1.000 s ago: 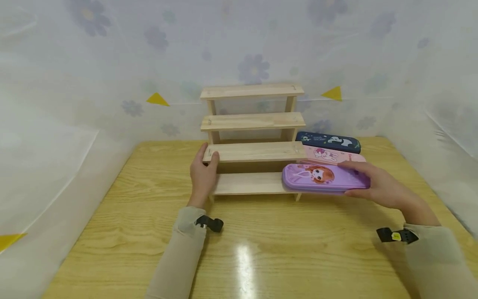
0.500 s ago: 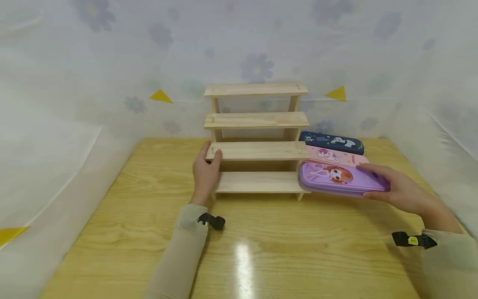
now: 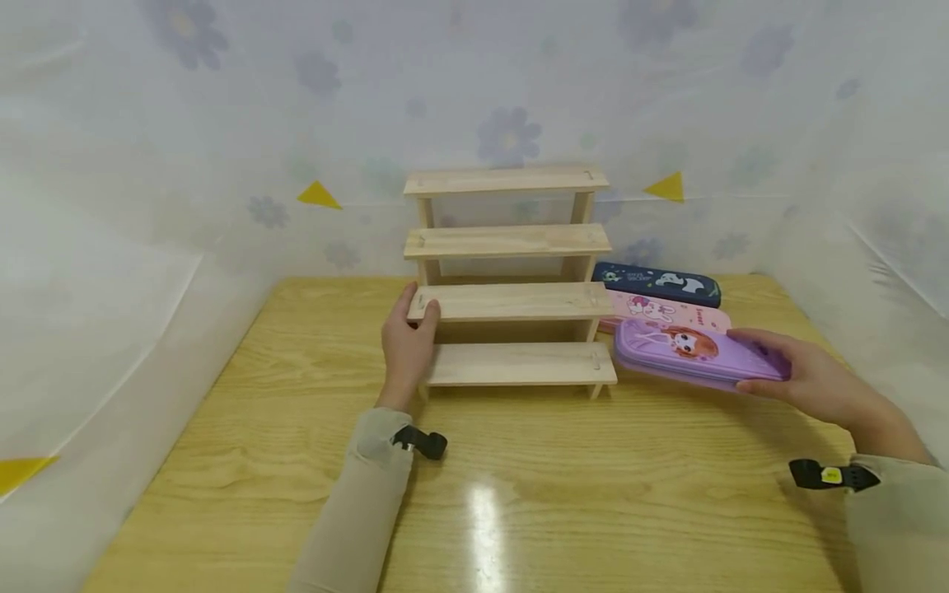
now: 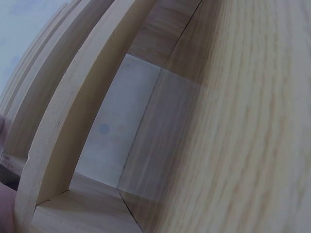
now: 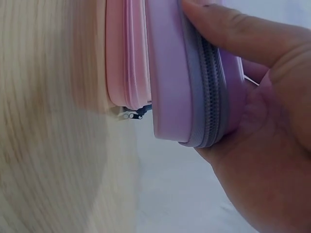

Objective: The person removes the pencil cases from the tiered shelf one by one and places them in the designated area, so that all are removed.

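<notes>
A stepped wooden shelf (image 3: 511, 303) with several tiers stands at the middle back of the table. My left hand (image 3: 408, 346) grips the left end of its second tier from the bottom, thumb on top. My right hand (image 3: 823, 379) holds a purple pencil case (image 3: 693, 352) by its right end, just right of the bottom tier. A red-haired girl is printed on its lid, and its grey zipper (image 5: 209, 87) runs along the side in the right wrist view. Behind it lie a pink pencil case (image 3: 667, 310) with a rabbit and a dark blue one with a panda (image 3: 656, 282).
The wood-grain table (image 3: 563, 486) spreads in front of the shelf. Pale flower-print sheeting (image 3: 356, 107) encloses the back and sides, with yellow triangles (image 3: 320, 195) stuck on it.
My right hand has moved right with the purple pencil case, taking it from over the bottom tier's right end to beside the shelf. My left hand keeps its grip.
</notes>
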`<move>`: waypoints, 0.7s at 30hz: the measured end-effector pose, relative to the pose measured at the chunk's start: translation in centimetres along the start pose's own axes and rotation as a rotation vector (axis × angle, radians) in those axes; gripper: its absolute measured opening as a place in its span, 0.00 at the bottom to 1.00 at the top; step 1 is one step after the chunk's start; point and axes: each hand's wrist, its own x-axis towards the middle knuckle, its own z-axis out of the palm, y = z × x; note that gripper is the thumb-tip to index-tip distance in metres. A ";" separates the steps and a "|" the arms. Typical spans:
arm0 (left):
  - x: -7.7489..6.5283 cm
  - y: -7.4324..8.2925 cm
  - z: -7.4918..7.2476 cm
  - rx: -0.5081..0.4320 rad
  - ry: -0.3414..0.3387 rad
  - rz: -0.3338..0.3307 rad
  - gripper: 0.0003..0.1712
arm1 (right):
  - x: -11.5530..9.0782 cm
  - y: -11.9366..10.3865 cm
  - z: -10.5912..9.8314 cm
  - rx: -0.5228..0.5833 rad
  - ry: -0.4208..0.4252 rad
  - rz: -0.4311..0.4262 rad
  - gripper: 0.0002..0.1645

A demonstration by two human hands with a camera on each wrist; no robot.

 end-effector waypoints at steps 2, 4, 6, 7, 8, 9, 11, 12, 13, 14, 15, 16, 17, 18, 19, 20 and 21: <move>0.0 0.0 0.0 0.001 -0.004 -0.002 0.34 | 0.0 0.2 0.1 0.003 -0.008 0.009 0.45; 0.0 -0.1 0.0 -0.003 -0.006 -0.001 0.34 | 0.0 0.4 0.1 0.004 -0.015 0.017 0.45; 0.0 -0.1 0.0 -0.001 -0.004 0.005 0.33 | 0.0 0.5 0.3 0.002 -0.014 0.001 0.45; 0.0 0.0 0.0 0.001 -0.002 0.007 0.33 | 0.1 0.6 0.3 0.000 -0.014 -0.005 0.44; 0.0 -0.1 0.0 0.002 0.000 0.009 0.33 | 0.1 0.6 0.4 0.000 -0.018 -0.003 0.44; 0.0 -0.1 0.0 0.003 0.001 0.011 0.33 | 0.2 0.6 0.5 -0.001 -0.017 -0.003 0.44; 0.0 -0.1 0.0 0.005 0.004 0.014 0.33 | 0.3 0.6 0.6 -0.005 -0.011 -0.010 0.44; 0.0 -0.1 0.0 0.005 0.003 0.014 0.34 | 0.3 0.6 0.7 -0.006 -0.013 -0.009 0.44; 0.0 -0.1 0.0 0.006 0.002 0.014 0.34 | 0.4 0.6 0.7 -0.008 -0.012 -0.010 0.44; 0.0 -0.1 0.0 0.008 0.000 0.016 0.34 | 0.5 0.6 0.8 -0.011 -0.012 -0.011 0.44; 0.0 -0.1 0.0 0.008 0.001 0.016 0.34 | 0.6 0.6 0.9 -0.013 -0.009 -0.013 0.44; 0.0 -0.1 0.0 0.008 0.002 0.015 0.34 | 0.7 0.6 1.0 -0.016 -0.009 -0.017 0.44; 0.0 -0.1 0.0 0.011 0.002 0.015 0.34 | 0.7 0.6 1.2 -0.019 -0.009 -0.021 0.44; 0.0 -0.1 0.0 0.012 0.002 0.015 0.34 | 0.8 0.6 1.3 -0.018 -0.012 -0.023 0.43; 0.0 -0.1 0.0 0.014 0.003 0.014 0.34 | 0.9 0.6 1.4 -0.017 -0.013 -0.025 0.43; 0.0 -0.1 0.0 0.013 0.004 0.013 0.34 | 1.0 0.6 1.5 -0.015 -0.017 -0.026 0.43; 0.1 -0.1 0.0 0.014 0.006 0.011 0.33 | 1.1 0.6 1.5 -0.013 -0.022 -0.027 0.43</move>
